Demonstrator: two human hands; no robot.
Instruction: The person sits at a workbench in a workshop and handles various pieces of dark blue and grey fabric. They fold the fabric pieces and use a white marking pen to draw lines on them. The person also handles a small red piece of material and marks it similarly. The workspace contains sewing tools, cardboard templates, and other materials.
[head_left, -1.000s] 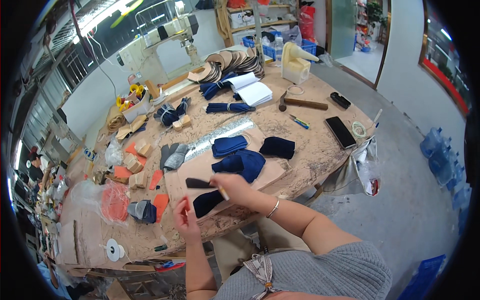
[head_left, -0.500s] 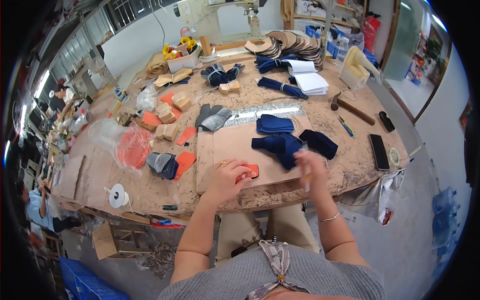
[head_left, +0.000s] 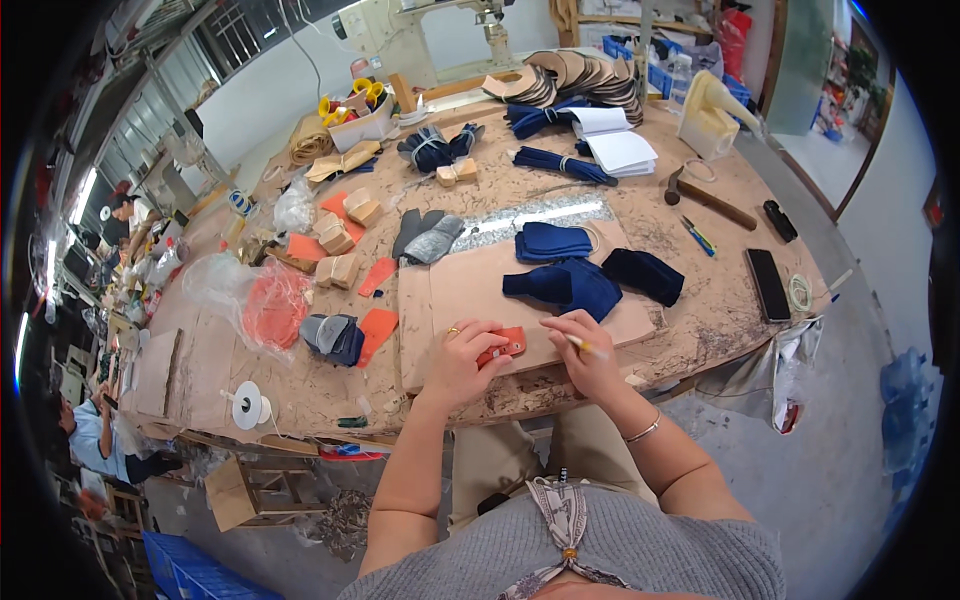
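Note:
My left hand is closed on an orange tab-shaped piece with a small pale spot, at the near edge of the work board. In my right hand, just to its right, a slim pen-like tool, white and yellow, is gripped between the fingers; its exact kind is unclear. The two hands are apart. Beyond them on the board lie a blue fabric piece and a folded stack of blue fabric. A darker blue piece rests to the right.
A hammer, a pen and a black phone lie at the right. To the left are a spool, orange pieces in a clear bag and bundled tan pieces. A sewing machine stands behind.
My right hand has moved left and nearer to my left hand, with the pen-like tool in it. The left hand keeps its hold on the orange piece. The view has shifted slightly.

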